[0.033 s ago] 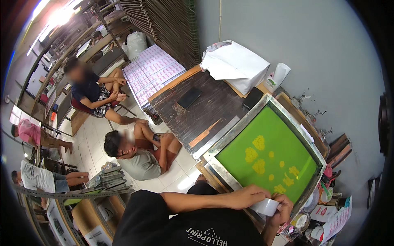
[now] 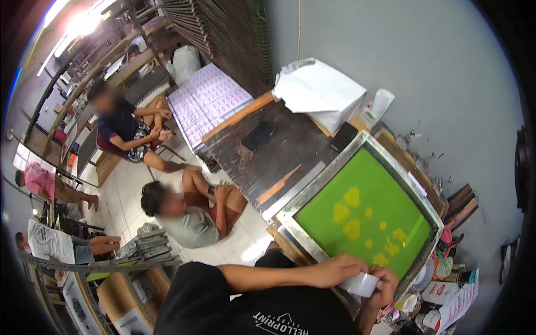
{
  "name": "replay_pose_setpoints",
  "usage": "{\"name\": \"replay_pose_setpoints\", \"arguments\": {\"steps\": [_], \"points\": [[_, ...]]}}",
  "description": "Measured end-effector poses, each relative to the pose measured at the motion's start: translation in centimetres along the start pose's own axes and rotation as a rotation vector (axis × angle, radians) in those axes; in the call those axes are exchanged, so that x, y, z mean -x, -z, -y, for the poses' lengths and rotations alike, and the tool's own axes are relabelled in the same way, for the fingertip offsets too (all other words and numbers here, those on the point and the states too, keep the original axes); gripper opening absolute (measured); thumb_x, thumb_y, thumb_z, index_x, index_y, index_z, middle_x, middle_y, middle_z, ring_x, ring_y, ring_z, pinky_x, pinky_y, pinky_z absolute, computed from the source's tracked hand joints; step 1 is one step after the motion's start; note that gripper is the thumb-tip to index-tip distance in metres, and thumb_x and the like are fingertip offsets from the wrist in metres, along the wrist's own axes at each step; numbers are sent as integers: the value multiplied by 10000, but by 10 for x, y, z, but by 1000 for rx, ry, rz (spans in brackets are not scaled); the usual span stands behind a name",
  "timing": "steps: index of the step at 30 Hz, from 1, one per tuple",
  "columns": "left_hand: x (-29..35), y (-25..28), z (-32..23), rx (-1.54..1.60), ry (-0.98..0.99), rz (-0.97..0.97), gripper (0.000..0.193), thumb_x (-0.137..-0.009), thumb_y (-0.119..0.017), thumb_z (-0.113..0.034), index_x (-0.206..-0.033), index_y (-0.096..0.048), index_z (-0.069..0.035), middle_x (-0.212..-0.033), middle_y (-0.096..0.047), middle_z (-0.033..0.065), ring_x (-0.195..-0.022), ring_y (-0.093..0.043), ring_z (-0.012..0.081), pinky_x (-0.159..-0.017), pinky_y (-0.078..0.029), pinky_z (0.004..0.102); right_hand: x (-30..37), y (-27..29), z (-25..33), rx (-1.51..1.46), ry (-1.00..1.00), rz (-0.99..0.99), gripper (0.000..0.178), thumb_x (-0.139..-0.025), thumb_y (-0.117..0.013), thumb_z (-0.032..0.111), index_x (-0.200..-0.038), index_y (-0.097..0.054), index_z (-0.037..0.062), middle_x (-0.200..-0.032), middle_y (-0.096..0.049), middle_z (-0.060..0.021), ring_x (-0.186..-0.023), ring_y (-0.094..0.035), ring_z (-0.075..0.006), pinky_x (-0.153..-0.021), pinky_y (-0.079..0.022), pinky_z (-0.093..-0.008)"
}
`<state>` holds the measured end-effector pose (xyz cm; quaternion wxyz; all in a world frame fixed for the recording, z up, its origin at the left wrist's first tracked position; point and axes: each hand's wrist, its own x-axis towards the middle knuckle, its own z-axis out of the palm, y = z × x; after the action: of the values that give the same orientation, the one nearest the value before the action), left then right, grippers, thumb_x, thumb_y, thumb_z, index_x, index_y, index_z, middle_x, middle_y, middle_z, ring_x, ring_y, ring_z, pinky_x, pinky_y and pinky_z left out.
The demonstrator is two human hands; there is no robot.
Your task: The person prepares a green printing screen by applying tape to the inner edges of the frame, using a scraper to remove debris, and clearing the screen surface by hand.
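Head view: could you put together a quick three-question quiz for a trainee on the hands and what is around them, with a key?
1. True or false: the left hand and the right hand both touch the white roll.

2. Fill in: the marks on the green panel are ____ in colour.

3. Choose: the wooden strip lies on
A. a chair
B. the dark table
C. the floor

Key: 1. True. 2. Yellow. 3. B.

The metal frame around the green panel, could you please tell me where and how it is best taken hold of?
Probably grip the metal frame by its near-left edge, coming from the near side: there a narrow rim borders the flat green panel, while containers crowd the right side.
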<state>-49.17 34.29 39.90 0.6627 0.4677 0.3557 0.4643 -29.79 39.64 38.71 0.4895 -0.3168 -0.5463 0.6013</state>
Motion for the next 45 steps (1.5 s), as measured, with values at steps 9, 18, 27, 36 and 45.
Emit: {"name": "replay_pose_setpoints", "arguments": {"steps": [9,18,27,36,45], "points": [[1,-2,-3,-30,-7,-70,255,-983,-462,-142,-1050,-658,8,-836,-613,51,-809,-552,116,-730,-452,324,-2,-12,2,-60,-6,11,264,-713,-472,215,-615,-470,-31,-557,-439,-106,-545,-382,-185,-552,-307,-340],[-2,-3,0,7,-78,-34,254,-978,-468,-169,-989,-651,8,-811,-604,50,-785,-556,130,-710,-444,321,-1,-10,-6,-128,13,-62,278,-692,-454,223,-586,-475,-34,-516,-451,-114,-491,-367,-180,-518,-318,-340],[-4,-3,-11,-41,5,-53,256,-978,-464,-160,-988,-653,12,-790,-603,62,-768,-561,141,-710,-451,324,-2,-11,-8,-138,37,-49,276,-684,-460,208,-600,-491,-53,-519,-450,-119,-491,-358,-185,-517,-305,-343],[-3,-12,3,-125,-24,-109,273,-955,-457,-92,-1093,-668,13,-905,-641,91,-866,-591,167,-790,-475,324,0,-5,-9,-146,39,-26,241,-736,-463,197,-607,-440,-5,-550,-417,-91,-532,-366,-180,-536,-302,-344],[-9,-3,5,-84,-27,9,277,-1009,-526,-124,-1200,-671,15,-1019,-676,63,-967,-596,145,-867,-474,305,5,3,-14,-18,46,-234,307,-716,-495,261,-602,-489,-24,-569,-469,-114,-540,-414,-207,-524,-319,-351]]}}
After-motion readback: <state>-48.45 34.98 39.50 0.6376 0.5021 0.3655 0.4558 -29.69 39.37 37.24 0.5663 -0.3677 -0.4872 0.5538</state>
